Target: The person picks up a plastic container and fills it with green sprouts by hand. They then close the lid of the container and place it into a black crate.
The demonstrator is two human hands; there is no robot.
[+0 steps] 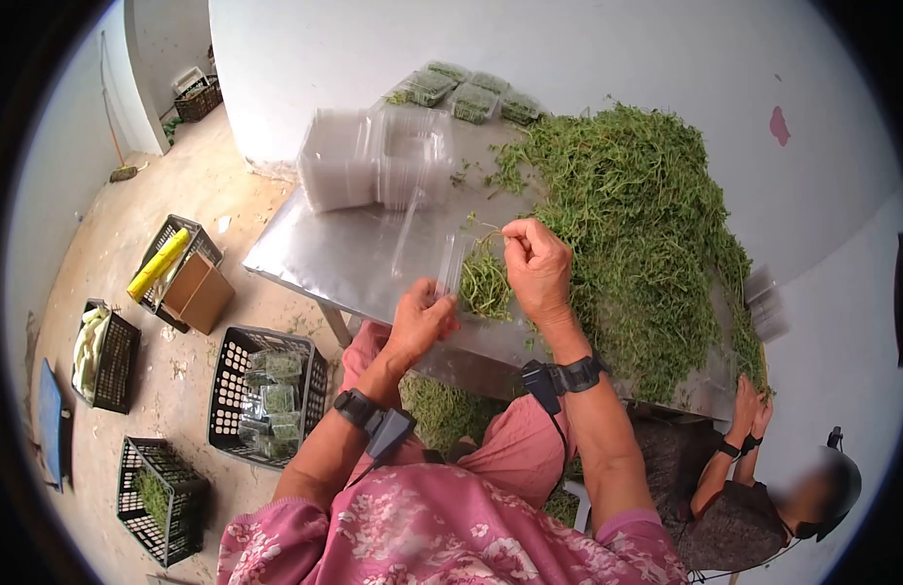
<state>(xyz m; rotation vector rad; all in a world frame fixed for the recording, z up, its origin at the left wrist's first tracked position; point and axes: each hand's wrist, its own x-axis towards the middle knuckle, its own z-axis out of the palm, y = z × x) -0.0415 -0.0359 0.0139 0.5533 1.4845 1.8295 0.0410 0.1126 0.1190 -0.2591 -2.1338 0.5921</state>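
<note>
My left hand (420,320) is closed on the near left edge of a clear plastic clamshell box (450,265), which stands open on the metal table. Green leafy stems (486,285) lie in the box. Just above and to the right of them, my right hand (537,265) has its fingers pinched together. Thin stems (483,226) stick out to the left of those fingertips. To the right of my right hand rises a large heap of green stems (637,224).
Stacked empty clamshells (339,161) and several filled boxes (471,102) stand on the metal table (305,244). A black crate (227,390) of filled boxes sits on the floor, with more crates (164,536) beyond. At right, a co-worker's hands (749,409) are beside the heap.
</note>
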